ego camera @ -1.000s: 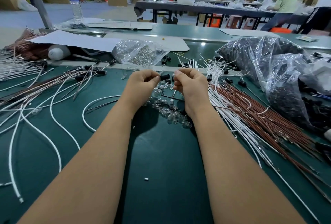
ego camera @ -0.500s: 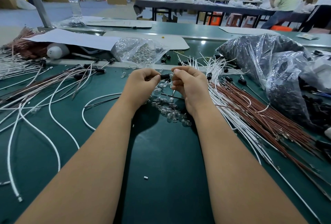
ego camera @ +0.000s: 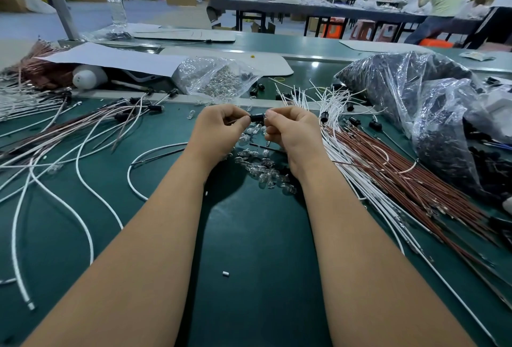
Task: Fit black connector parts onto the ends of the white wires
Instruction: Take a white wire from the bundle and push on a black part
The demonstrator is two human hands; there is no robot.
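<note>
A small black connector (ego camera: 257, 118) is held between both hands above the green mat (ego camera: 249, 235). My left hand (ego camera: 219, 132) pinches its left end with curled fingers. My right hand (ego camera: 291, 132) pinches the right end between thumb and forefinger. A white wire (ego camera: 155, 152) loops on the mat from under my left hand; whether it joins the connector is hidden by my fingers. A pile of white wires (ego camera: 332, 125) with bare ends lies right of my right hand. Finished wires with black connectors (ego camera: 133, 108) lie at the left.
Small clear bulbs (ego camera: 266, 172) are scattered under my hands. A clear bag of bulbs (ego camera: 219, 80) lies behind them. A large plastic bag of black parts (ego camera: 432, 114) sits at the right, beside red-brown wires (ego camera: 401, 177). Loose white wires (ego camera: 55, 180) spread over the left.
Both hands stay close together on the connector; the right thumb and forefinger have shifted slightly onto its end. The view has tilted a little.
</note>
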